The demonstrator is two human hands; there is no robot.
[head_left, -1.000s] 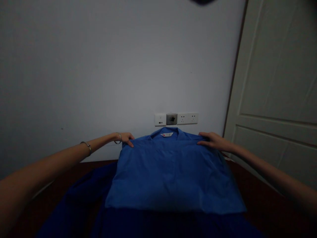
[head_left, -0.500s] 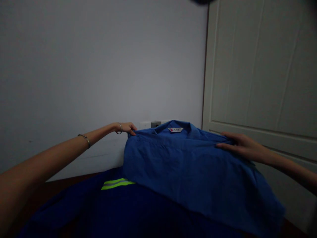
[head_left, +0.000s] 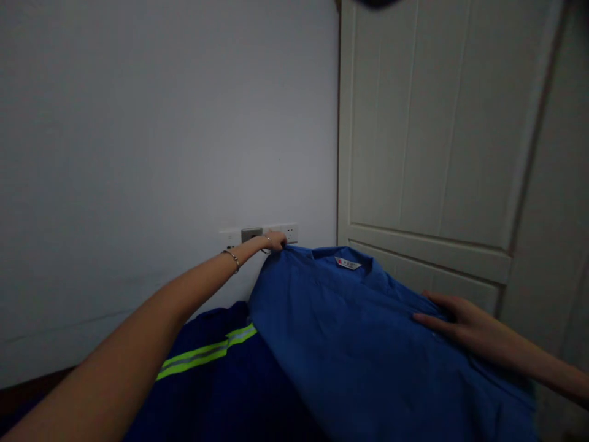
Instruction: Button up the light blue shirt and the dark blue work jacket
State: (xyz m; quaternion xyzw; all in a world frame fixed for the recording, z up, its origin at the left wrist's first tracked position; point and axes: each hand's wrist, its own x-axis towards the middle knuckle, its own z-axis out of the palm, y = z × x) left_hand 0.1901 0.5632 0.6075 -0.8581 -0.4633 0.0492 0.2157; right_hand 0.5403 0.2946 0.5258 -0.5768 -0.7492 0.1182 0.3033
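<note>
A blue shirt (head_left: 350, 331) with a collar and a white neck label (head_left: 348, 263) hangs stretched between my hands. My left hand (head_left: 275, 240), with bracelets on the wrist and forearm, is closed on one shoulder of it. At the other shoulder, lower and nearer, my right hand (head_left: 448, 316) pinches the cloth between thumb and fingers. Beneath and to the left lies a dark blue garment (head_left: 221, 387) with a yellow-green and grey reflective stripe (head_left: 202, 359). The blue shirt covers part of this garment.
Behind stands a pale wall (head_left: 161, 153) with wall sockets (head_left: 289, 232) and a grey box (head_left: 251, 234) just beyond my left hand. A white panelled door (head_left: 423, 135) rises on the right, close behind the shirt.
The view has turned to the right. My left hand with its shoulder of the shirt has shifted right, and my right hand has dropped, so the shirt slants downward. More reflective stripe shows.
</note>
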